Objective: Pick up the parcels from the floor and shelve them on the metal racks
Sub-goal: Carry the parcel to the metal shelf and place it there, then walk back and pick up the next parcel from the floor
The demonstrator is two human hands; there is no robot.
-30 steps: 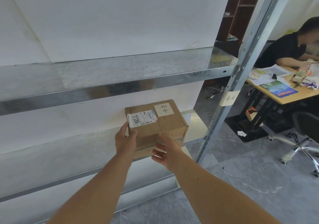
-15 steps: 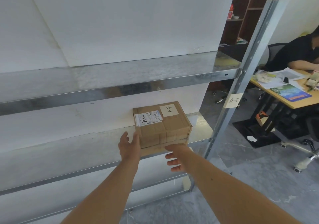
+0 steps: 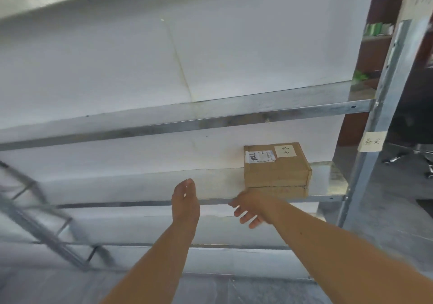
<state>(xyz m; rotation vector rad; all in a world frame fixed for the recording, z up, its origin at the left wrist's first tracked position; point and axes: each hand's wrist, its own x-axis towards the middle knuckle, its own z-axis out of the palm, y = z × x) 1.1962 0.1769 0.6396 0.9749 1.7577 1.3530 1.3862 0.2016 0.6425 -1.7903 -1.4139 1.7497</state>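
A brown cardboard parcel (image 3: 276, 170) with a white shipping label and a handwritten note sits on the metal rack's middle shelf (image 3: 140, 186), near its right end. My left hand (image 3: 185, 200) hangs open in front of the shelf edge, well left of the parcel and holding nothing. My right hand (image 3: 250, 207) is open with fingers spread, just below and left of the parcel's front corner. I cannot tell whether it still touches the box.
An upper shelf (image 3: 187, 116) runs above the parcel. The rack's right upright post (image 3: 375, 120) carries a paper tag (image 3: 372, 142). A metal frame (image 3: 35, 214) leans at the lower left. A dark bookcase (image 3: 379, 34) and office chair wheels (image 3: 398, 158) stand beyond the post.
Both hands have let go of the parcel and drawn back from it, the left hand moving off to the left. The parcel stays on the shelf. The view has swung left and up.
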